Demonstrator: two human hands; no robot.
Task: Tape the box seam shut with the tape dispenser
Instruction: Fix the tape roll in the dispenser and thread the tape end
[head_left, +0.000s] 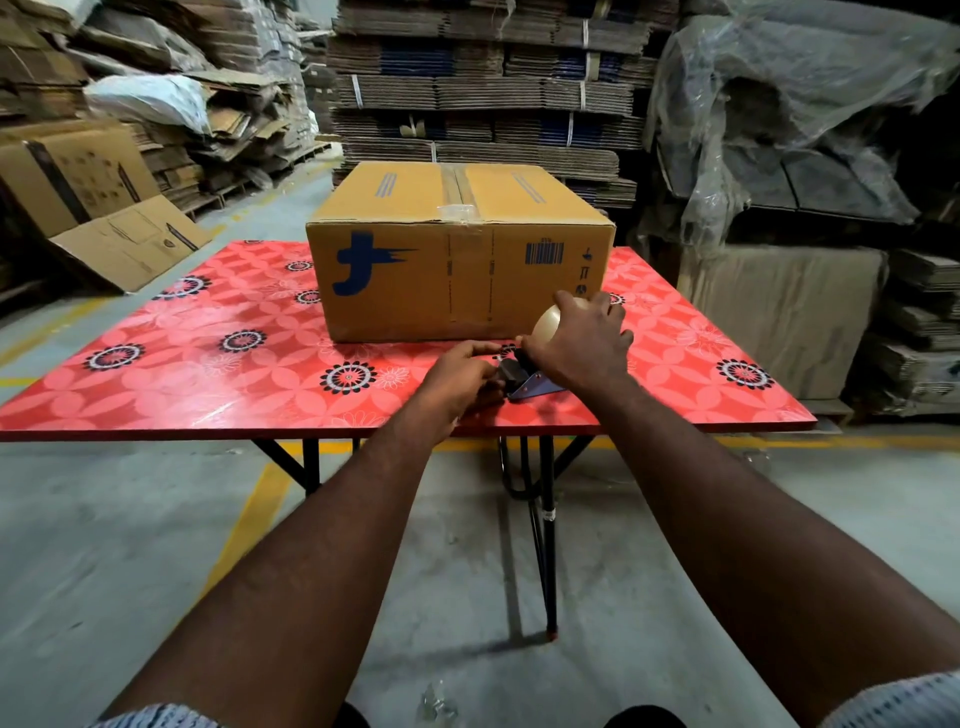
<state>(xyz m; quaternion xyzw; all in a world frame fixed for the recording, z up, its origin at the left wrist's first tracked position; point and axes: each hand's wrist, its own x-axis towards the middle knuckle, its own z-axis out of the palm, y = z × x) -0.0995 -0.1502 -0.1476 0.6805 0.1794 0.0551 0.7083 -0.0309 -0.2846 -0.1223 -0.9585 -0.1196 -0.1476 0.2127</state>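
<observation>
A closed brown cardboard box (457, 249) with blue print stands on the red flowered table (208, 353), with clear tape along the top seam (457, 192). In front of the box's right corner lies the tape dispenser (524, 379), its tan tape roll (548, 322) uppermost. My right hand (582, 338) is clasped over the roll from above. My left hand (462, 379) pinches the dispenser's dark front end, fingers closed on it. The hands hide most of the dispenser.
Tall stacks of flattened cartons (483, 88) rise behind the table. Loose cardboard sheets (124, 244) lean at the left, and plastic-wrapped bundles (800, 130) stand at the right. Yellow lines mark the grey concrete floor (130, 545). The table rests on folding black legs (545, 519).
</observation>
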